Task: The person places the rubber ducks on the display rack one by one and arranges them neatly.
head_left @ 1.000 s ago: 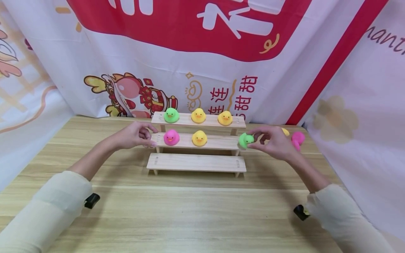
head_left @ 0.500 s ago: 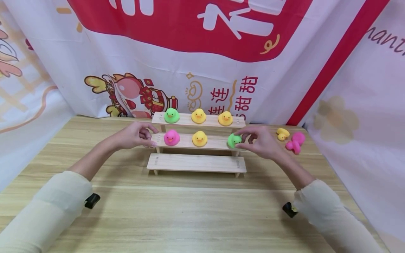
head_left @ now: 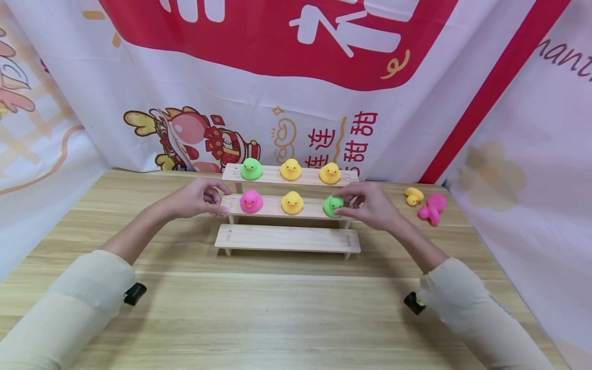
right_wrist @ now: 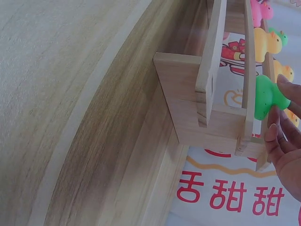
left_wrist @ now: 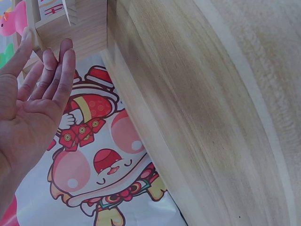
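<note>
Duck (head_left: 331, 206), green, is pinched by the right hand (head_left: 373, 208) at the middle tier (head_left: 312, 207), seemingly for spacing from the yellow duck (head_left: 292, 203) left of that hand, while the stand (head_left: 287, 238) is gripped by the left hand (head_left: 199, 198), presumably for steadiness.

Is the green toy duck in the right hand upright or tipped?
Upright: the right hand holds the green toy duck head up, base toward the middle shelf.
</note>
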`<act>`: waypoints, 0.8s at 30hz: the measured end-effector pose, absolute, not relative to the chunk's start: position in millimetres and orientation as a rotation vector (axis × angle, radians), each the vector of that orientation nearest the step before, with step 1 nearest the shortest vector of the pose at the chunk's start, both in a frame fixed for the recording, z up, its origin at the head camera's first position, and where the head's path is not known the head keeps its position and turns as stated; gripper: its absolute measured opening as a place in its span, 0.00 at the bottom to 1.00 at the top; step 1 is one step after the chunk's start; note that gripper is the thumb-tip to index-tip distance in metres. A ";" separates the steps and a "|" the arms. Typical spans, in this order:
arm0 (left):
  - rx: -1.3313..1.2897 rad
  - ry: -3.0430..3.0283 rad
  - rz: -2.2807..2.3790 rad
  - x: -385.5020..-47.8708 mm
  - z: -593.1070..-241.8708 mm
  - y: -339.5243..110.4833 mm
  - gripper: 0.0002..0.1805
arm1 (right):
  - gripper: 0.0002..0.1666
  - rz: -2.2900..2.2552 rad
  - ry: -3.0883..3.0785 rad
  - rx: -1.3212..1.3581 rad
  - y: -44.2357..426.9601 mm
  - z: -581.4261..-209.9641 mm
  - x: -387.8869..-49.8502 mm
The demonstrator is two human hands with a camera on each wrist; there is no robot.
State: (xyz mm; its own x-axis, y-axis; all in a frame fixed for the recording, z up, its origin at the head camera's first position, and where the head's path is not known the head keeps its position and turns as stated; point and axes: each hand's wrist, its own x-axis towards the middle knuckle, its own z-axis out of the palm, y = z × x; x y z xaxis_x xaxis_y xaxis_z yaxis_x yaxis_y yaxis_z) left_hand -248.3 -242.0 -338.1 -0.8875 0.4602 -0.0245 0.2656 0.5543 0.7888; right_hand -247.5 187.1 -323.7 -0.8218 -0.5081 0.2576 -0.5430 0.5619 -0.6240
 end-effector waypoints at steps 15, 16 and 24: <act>0.624 2.571 1.240 -248.3 -338.4 -242.9 0.26 | 0.22 1.096 -2.794 0.859 185.5 -325.7 -250.4; 0.623 2.570 1.239 -248.2 -338.4 -242.9 0.26 | 0.22 1.099 -2.791 0.861 185.6 -326.2 -250.3; 0.618 2.571 1.240 -247.7 -337.8 -242.7 0.25 | 0.22 1.118 -2.767 0.881 185.6 -327.5 -250.4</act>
State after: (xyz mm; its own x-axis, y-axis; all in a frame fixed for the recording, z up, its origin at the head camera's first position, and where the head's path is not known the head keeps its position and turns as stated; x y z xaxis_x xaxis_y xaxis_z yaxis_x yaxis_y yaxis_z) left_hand -247.7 -242.7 -337.8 -0.8872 0.4611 -0.0150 0.2753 0.5551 0.7849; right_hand -250.4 185.6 -327.5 -0.8394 -0.4925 0.2298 -0.5139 0.5818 -0.6304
